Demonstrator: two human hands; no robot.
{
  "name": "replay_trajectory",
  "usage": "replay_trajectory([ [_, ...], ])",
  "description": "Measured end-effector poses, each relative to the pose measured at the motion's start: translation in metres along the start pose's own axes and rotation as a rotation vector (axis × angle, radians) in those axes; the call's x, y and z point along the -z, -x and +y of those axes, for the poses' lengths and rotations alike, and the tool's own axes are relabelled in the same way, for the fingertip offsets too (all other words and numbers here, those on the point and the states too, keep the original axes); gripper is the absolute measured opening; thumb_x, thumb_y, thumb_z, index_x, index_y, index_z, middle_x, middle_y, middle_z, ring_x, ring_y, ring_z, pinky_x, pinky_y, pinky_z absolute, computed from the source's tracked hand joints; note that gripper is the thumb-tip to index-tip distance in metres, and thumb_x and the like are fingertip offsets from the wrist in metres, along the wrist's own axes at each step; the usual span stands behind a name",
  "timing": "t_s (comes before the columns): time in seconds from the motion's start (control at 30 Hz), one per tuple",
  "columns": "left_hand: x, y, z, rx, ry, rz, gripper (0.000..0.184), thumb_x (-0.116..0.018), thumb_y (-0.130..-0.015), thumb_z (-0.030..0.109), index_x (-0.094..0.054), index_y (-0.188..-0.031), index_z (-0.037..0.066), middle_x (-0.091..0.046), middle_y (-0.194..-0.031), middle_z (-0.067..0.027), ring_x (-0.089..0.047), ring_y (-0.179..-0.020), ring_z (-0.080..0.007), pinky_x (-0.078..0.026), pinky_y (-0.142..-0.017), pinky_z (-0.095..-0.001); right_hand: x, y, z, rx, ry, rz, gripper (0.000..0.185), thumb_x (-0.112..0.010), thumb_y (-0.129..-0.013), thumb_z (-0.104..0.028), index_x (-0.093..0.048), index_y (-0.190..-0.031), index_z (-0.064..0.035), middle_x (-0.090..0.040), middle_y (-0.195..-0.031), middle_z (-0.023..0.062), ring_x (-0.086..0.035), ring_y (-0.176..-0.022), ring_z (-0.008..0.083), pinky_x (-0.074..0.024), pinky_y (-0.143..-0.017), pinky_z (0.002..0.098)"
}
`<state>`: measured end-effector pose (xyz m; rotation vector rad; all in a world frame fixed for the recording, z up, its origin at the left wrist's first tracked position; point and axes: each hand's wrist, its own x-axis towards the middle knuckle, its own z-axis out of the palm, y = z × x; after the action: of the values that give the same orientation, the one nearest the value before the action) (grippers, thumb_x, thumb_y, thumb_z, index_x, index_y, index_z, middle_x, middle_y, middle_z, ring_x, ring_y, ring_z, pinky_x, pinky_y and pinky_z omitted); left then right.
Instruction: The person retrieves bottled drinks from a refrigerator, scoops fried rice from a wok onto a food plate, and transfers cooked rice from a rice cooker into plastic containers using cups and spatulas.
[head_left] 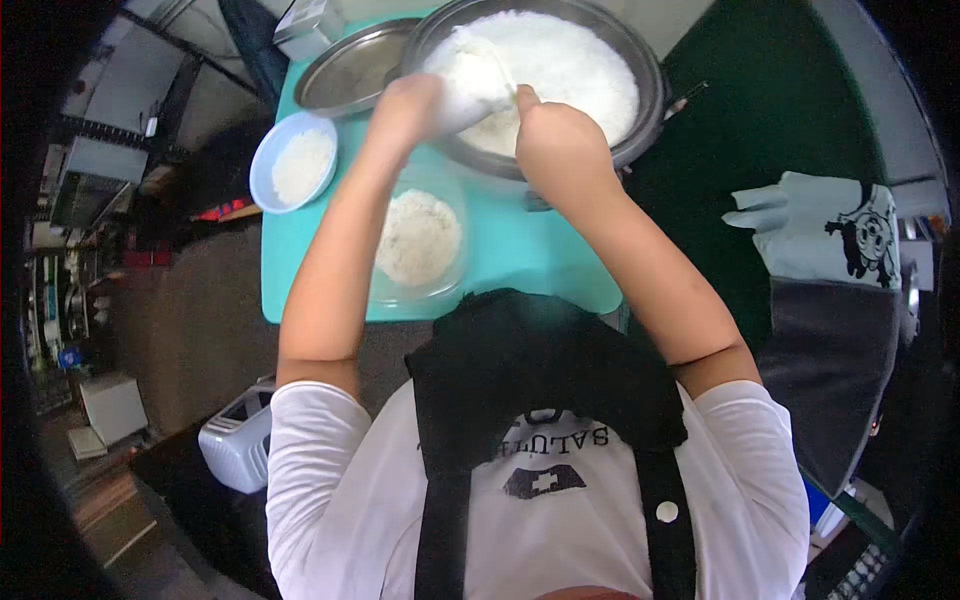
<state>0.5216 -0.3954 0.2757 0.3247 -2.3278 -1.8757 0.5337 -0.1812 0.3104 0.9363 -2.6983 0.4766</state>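
Note:
My left hand (pixel 412 105) is closed on the side of a small whitish container (pixel 465 105), blurred by motion, with white powdery stuff heaped in it. The container is held over a big dark-rimmed metal pot (pixel 652 110) full of a fine white mass (pixel 580 60). My right hand (pixel 560 140) is curled above the near part of the pot, its index fingertip by the container's right edge. Whatever its fingers hold, if anything, is hidden. Nearer to me a clear plastic tub (pixel 455 275) holds an off-white powder (pixel 420 238).
A light blue bowl (pixel 262 175) with white powder stands at the table's left. Behind it are an oval metal tray (pixel 350 72) and a box (pixel 306 28). All rest on a turquoise table (pixel 560 255). A toaster (pixel 235 440) sits lower left; a printed cloth (pixel 830 230) hangs at right.

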Motion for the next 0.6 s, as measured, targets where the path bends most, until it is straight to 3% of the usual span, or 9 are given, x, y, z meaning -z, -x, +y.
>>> replay_trajectory([
  [0.07, 0.038, 0.046, 0.003, 0.134, 0.02, 0.032, 0.021, -0.052, -0.085, 0.024, -0.051, -0.068, 0.012, -0.043, -0.063, 0.0035, -0.038, -0.053, -0.008, -0.03, -0.046, -0.0238, -0.011, 0.003, -0.026, 0.0, -0.07, -0.079, 0.034, -0.047, -0.083, -0.003, -0.053, -0.116, 0.006, -0.064, -0.077, 0.0212, -0.063, -0.072, 0.0367, -0.0498, -0.065, 0.0469],
  [0.13, 0.072, 0.078, -0.024, 0.228, -0.06, 0.043, 0.024, -0.051, -0.086, 0.028, -0.052, -0.07, 0.011, -0.043, -0.063, 0.0027, -0.04, -0.055, -0.0086, -0.033, -0.048, -0.0249, -0.036, 0.015, -0.045, 0.04, -0.126, -0.167, 0.034, -0.045, -0.085, -0.005, -0.053, -0.115, 0.008, -0.064, -0.075, 0.0202, -0.064, -0.071, 0.0363, -0.0503, -0.064, 0.047],
  [0.2, 0.088, 0.104, -0.058, 0.311, -0.185, 0.065, 0.026, -0.052, -0.087, 0.028, -0.056, -0.073, 0.006, -0.052, -0.066, -0.004, -0.05, -0.058, -0.016, -0.041, -0.052, -0.0329, -0.069, 0.026, -0.062, 0.083, -0.177, -0.26, 0.033, -0.043, -0.087, -0.007, -0.053, -0.114, 0.01, -0.064, -0.073, 0.0193, -0.064, -0.07, 0.0358, -0.0508, -0.063, 0.0472],
  [0.27, 0.102, 0.119, -0.14, -0.14, -0.498, -0.035, 0.027, -0.051, -0.088, 0.025, -0.06, -0.079, 0.001, -0.061, -0.076, -0.0147, -0.059, -0.067, -0.0288, -0.048, -0.063, -0.0416, -0.107, 0.037, -0.079, 0.067, -0.201, -0.505, 0.035, -0.041, -0.09, -0.009, -0.053, -0.119, 0.0062, -0.064, -0.084, 0.0218, -0.065, -0.079, 0.0359, -0.0516, -0.067, 0.0471],
  [0.33, 0.091, 0.13, -0.161, 0.157, -0.831, -0.134, 0.023, -0.052, -0.087, 0.019, -0.061, -0.083, -0.002, -0.062, -0.088, -0.0215, -0.06, -0.076, -0.0385, -0.049, -0.073, -0.0463, -0.155, 0.048, -0.082, 0.038, -0.19, -0.545, 0.036, -0.041, -0.09, -0.009, -0.052, -0.123, 0.0023, -0.063, -0.089, 0.0225, -0.064, -0.082, 0.0359, -0.0518, -0.069, 0.0465],
  [0.37, 0.089, 0.137, -0.17, 0.165, -0.829, -0.126, 0.023, -0.052, -0.087, 0.019, -0.061, -0.083, -0.002, -0.062, -0.088, -0.0215, -0.06, -0.076, -0.0385, -0.049, -0.073, -0.0463, -0.168, 0.05, -0.082, -0.009, -0.173, -0.575, 0.038, -0.04, -0.091, -0.01, -0.052, -0.127, -0.0016, -0.062, -0.094, 0.0232, -0.064, -0.086, 0.0359, -0.052, -0.071, 0.046],
  [0.43, 0.087, 0.154, -0.181, -0.054, -1.18, -0.158, 0.022, -0.05, -0.088, 0.015, -0.064, -0.084, -0.002, -0.063, -0.086, -0.0207, -0.06, -0.076, -0.0386, -0.05, -0.074, -0.043, -0.168, 0.05, -0.085, -0.025, -0.137, -0.62, 0.04, -0.041, -0.091, -0.01, -0.051, -0.129, -0.0051, -0.062, -0.096, 0.0226, -0.064, -0.086, 0.0359, -0.0521, -0.073, 0.0456],
  [0.6, 0.116, 0.179, -0.15, -0.173, -1.075, 0.041, 0.018, -0.054, -0.087, 0.014, -0.062, -0.083, -0.001, -0.059, -0.084, -0.0197, -0.058, -0.074, -0.0375, -0.049, -0.071, -0.0451, -0.156, 0.058, -0.115, 0.074, -0.094, -0.708, 0.045, -0.041, -0.09, -0.009, -0.049, -0.134, -0.0097, -0.062, -0.097, 0.0203, -0.064, -0.087, 0.0356, -0.0524, -0.073, 0.0453],
])
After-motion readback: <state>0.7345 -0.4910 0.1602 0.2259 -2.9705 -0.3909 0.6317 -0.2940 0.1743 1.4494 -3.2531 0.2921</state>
